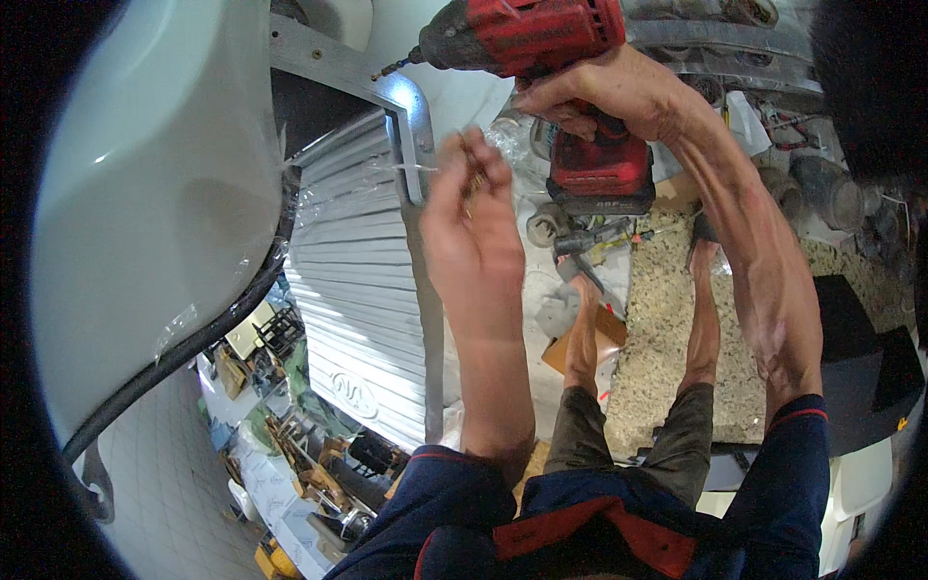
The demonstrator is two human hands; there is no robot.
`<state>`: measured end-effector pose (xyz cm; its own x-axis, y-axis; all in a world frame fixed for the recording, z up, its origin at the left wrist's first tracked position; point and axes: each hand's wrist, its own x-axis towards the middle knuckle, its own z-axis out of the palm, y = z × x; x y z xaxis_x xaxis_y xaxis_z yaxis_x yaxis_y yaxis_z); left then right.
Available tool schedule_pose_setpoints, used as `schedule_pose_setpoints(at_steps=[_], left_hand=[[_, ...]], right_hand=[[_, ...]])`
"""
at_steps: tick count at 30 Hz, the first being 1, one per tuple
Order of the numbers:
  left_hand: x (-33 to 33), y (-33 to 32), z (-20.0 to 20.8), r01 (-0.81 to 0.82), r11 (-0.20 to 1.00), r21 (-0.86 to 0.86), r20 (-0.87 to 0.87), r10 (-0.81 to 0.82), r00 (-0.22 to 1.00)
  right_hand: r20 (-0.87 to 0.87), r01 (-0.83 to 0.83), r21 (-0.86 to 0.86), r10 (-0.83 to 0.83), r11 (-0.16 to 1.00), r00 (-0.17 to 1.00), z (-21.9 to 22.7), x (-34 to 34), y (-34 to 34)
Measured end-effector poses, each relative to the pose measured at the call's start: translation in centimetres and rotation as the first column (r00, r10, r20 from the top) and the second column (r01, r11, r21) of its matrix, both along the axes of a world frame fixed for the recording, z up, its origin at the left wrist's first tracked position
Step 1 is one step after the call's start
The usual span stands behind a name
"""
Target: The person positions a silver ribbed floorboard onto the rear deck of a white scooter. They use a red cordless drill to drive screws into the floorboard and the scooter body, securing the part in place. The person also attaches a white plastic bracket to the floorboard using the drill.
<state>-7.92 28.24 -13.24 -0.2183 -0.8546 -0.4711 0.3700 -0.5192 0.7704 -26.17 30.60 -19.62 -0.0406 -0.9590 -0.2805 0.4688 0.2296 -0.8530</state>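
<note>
My right hand (619,92) is wrapped round the handle of a red and black cordless drill driver (541,34). A thin bit (391,70) sticks out of its nose to the left, close to the corner of a grey metal frame (340,60). The tool's light makes a bright spot on that corner. My left hand (474,222) is raised below the drill, fingers curled together and blurred; something small and yellowish seems to be between them, too smeared to name. Left of it lies a silvery ribbed panel (358,261) with bits of clear plastic film.
A large glossy white curved shell (155,184) with a black edge strip fills the left. Sockets and hand tools (590,237) lie by my feet near a speckled stone slab (667,338). Metal parts (735,43) crowd the upper right; a cluttered workbench (280,503) stands lower left.
</note>
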Motion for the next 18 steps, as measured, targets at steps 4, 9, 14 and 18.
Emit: schedule_pose_setpoints(at_steps=[4,9,14,18], left_hand=[[4.1,4.7,0.5,0.088,0.985,0.148,0.087,-0.102,0.991],[9.5,10.1,0.8,0.252,0.912,0.324,0.148,-0.312,0.939],[13.3,14.6,0.3,0.423,0.747,0.512,0.060,-0.523,0.850],[15.2,17.6,0.5,0.490,0.636,0.596,-0.017,-0.600,0.800]], right_hand=[[-0.074,-0.002,-0.004,0.001,1.000,0.997,0.0,-0.1,-0.3],[-0.074,-0.047,-0.047,0.043,0.998,0.996,-0.3,-0.2,-0.7],[-0.079,-0.030,-0.070,0.024,0.997,0.997,-0.2,-0.1,-0.7],[-0.138,-0.034,-0.073,0.024,0.997,0.990,0.1,-0.4,-0.6]])
